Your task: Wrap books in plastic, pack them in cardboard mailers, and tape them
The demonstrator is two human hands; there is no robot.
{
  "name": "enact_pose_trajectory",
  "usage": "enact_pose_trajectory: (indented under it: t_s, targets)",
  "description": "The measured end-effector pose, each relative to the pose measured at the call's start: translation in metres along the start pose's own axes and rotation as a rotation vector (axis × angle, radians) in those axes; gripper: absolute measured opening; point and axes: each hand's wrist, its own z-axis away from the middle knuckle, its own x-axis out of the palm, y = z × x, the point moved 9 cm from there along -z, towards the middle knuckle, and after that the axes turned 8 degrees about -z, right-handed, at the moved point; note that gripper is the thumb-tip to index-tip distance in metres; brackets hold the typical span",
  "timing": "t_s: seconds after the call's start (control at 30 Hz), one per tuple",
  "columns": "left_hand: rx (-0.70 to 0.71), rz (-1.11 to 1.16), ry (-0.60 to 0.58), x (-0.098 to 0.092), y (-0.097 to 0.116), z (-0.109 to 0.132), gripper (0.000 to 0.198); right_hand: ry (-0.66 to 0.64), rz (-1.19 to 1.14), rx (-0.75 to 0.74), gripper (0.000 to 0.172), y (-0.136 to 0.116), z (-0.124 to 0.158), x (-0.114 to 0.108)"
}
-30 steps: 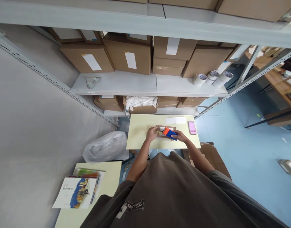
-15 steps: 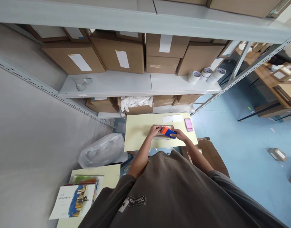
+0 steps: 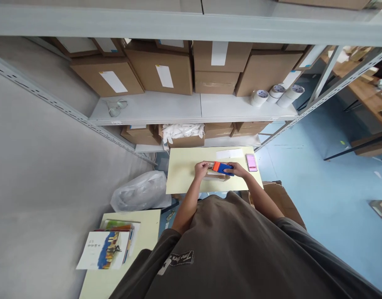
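My right hand (image 3: pixel 238 170) is closed around the blue end of a blue-and-orange block-shaped object (image 3: pixel 221 167); its exact kind is not clear. The orange end points left, toward my left hand (image 3: pixel 201 169). My left hand's fingers are pinched together just beside that end, and what they hold, if anything, is too small to make out. Under both hands a small cardboard box (image 3: pixel 216 176) with a pale label rests on the light yellow table (image 3: pixel 181 174), partly covered by the object and my fingers.
A phone (image 3: pixel 251 162) with a pink screen and white paper (image 3: pixel 229 153) lie on the table. Behind rises a shelf (image 3: pixel 166 108) with cartons, tape rolls (image 3: pixel 259 98) and glasses (image 3: pixel 115 108). A plastic bag (image 3: pixel 139 192) and books (image 3: pixel 106 250) are at left, an open carton (image 3: pixel 282 199) at right.
The blue-and-orange object has turned to lie more level, still in my right hand. My left hand stays at its orange end. The whole view has shifted slightly.
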Motion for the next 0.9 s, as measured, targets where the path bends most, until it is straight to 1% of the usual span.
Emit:
enact_pose_trajectory:
  t_s: [0.07, 0.2, 0.27, 0.33, 0.4, 0.5, 0.67, 0.8, 0.9]
  targets:
    - [-0.044, -0.021, 0.064, -0.019, -0.008, -0.003, 0.021, -0.007, 0.039, 0.013, 0.059, 0.0, -0.002, -0.009]
    - [-0.13, -0.068, 0.24, -0.07, -0.032, -0.007, 0.02, 0.002, 0.129, 0.052, 0.057, 0.009, -0.002, -0.026]
    - [-0.184, -0.082, 0.245, -0.084, -0.048, -0.006, 0.021, 0.011, 0.185, 0.1, 0.056, 0.016, -0.002, -0.031]
    - [-0.221, -0.101, 0.226, -0.09, -0.062, -0.004, 0.021, 0.007, 0.227, 0.144, 0.054, 0.022, -0.004, -0.032]
    - [-0.244, -0.151, 0.211, -0.091, -0.074, -0.002, 0.023, -0.015, 0.254, 0.164, 0.051, 0.023, -0.008, -0.03]
    - [-0.3, -0.254, 0.175, -0.084, -0.09, -0.002, 0.025, -0.042, 0.308, 0.156, 0.047, 0.021, -0.015, -0.027]
    - [-0.398, -0.343, 0.106, -0.063, -0.113, -0.011, 0.027, -0.015, 0.38, 0.164, 0.039, 0.022, -0.017, -0.029]
    - [-0.427, -0.368, 0.061, -0.046, -0.125, -0.02, 0.026, -0.023, 0.347, 0.199, 0.041, 0.026, -0.014, -0.028]
    - [-0.421, -0.382, 0.025, -0.032, -0.131, -0.022, 0.025, -0.019, 0.345, 0.214, 0.041, 0.027, -0.014, -0.028]
